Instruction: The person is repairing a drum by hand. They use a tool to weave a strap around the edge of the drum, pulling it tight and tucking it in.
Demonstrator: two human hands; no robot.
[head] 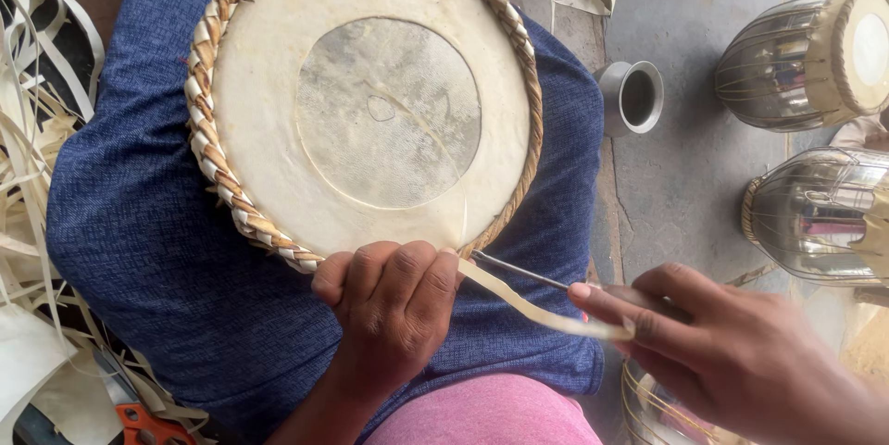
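Strap [528, 306] (pale) spans both hands: left grip [394, 301] clamps drumhead [366, 98], right [713, 343] clasps awl [519, 271]

The left hand [389, 301] comes up from the bottom of the view, near the middle. It is curled into a loose fist. The knuckles point up and the back of the hand faces us. The fingers [407, 269] are bent tight and tucked under, side by side. The wrist is straight and the bare forearm runs down and out of sight.

The right hand [732, 343] comes in from the lower right corner. It lies flatter and reaches to the left. The thumb and first finger [602, 301] stretch out long and pinch together at the tips. The two hands are near each other but do not touch.
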